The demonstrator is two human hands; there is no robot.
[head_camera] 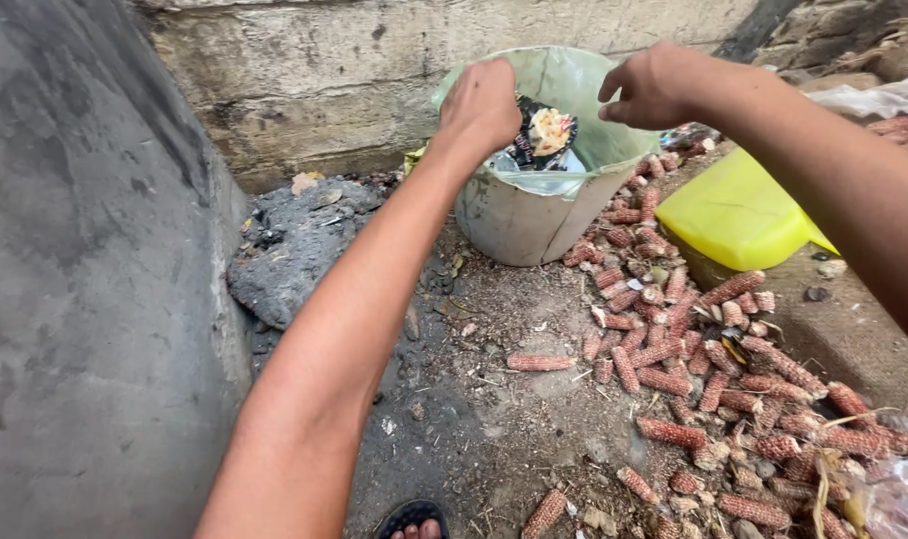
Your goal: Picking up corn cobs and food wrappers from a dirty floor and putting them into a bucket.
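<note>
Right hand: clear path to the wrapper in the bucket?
Probably yes. The right hand hovers open at the bucket rim, nothing between it and the wrapper; the left hand already touches the wrapper's other side.

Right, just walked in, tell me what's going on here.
A person is reaching both hands over a pale bucket lined with a green plastic bag. The left hand rests at the bucket's rim beside a crumpled wrapper lying inside; whether it grips the wrapper is unclear. The right hand hovers above the bag, empty. Bare corn cobs are scattered on the dirt beside the bucket, next to a yellow container. An ash heap sits by the wall.
</note>
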